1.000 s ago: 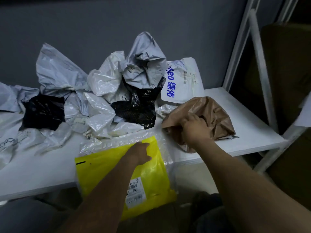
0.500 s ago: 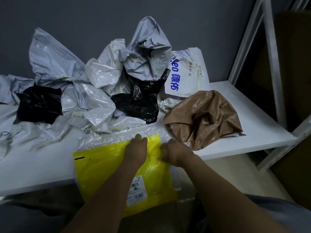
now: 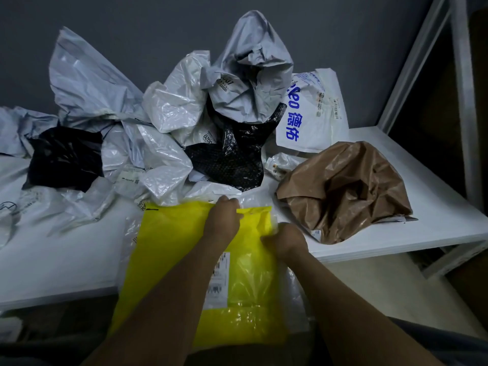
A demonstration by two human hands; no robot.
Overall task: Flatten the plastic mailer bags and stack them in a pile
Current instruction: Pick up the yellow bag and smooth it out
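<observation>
Hands meet on the yellow mailer [image 3: 179, 247], which lies flat over the table's [image 3: 60, 262] near edge atop a clear bag, starting my pile. My left hand [image 3: 223, 220] presses its far edge; my right hand [image 3: 286, 240] is closed on its right edge. Crumpled bags [image 3: 169, 133] wait beyond, the brown bag [image 3: 346, 188] nearest right.

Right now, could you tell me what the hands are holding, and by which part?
Both are on the yellow mailer: the left hand at its far top edge, the right hand at its right edge. Whether the fingers pinch or merely press cannot be told.
</observation>
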